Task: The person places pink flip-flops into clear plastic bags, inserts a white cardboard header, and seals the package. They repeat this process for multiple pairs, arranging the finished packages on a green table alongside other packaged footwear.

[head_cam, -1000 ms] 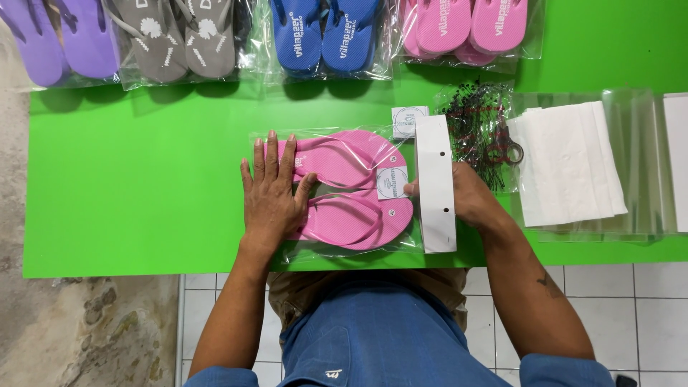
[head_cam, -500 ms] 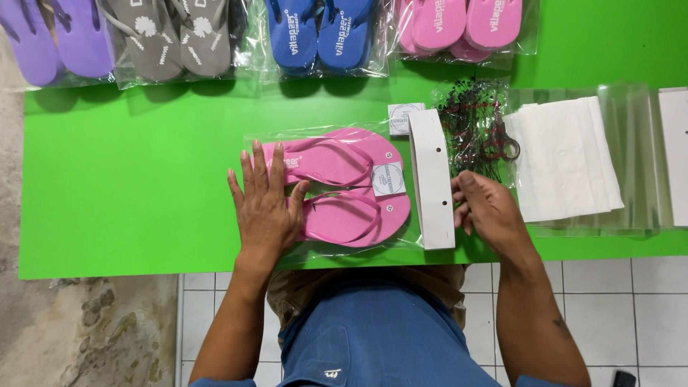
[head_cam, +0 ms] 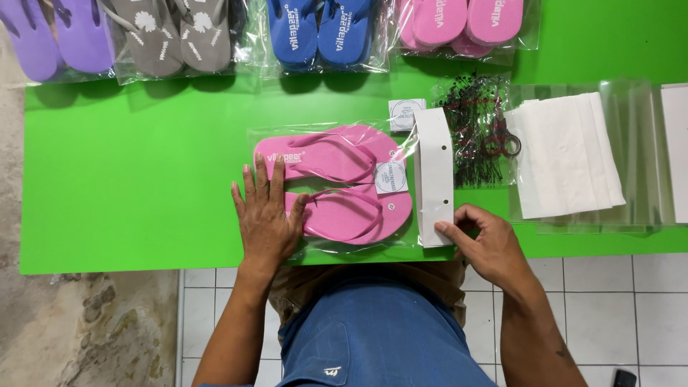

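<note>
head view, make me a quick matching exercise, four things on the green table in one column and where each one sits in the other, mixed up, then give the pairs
Things:
1. pink sandals in the clear bag
2. white header card
3. blue sandals
4. stack of white paper

Places:
A. far edge of the table, in the row of bagged pairs
B. under the flat left hand
C. right of the bundle of black tags
D. its near end pinched by the right hand

Pairs: 1-B, 2-D, 3-A, 4-C

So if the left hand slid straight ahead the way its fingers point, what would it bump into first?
The left hand already lies flat on the bagged pink flip-flops, fingers pointing toward the table's far side. Past them comes bare green table, then probably the bagged blue flip-flops.
</note>
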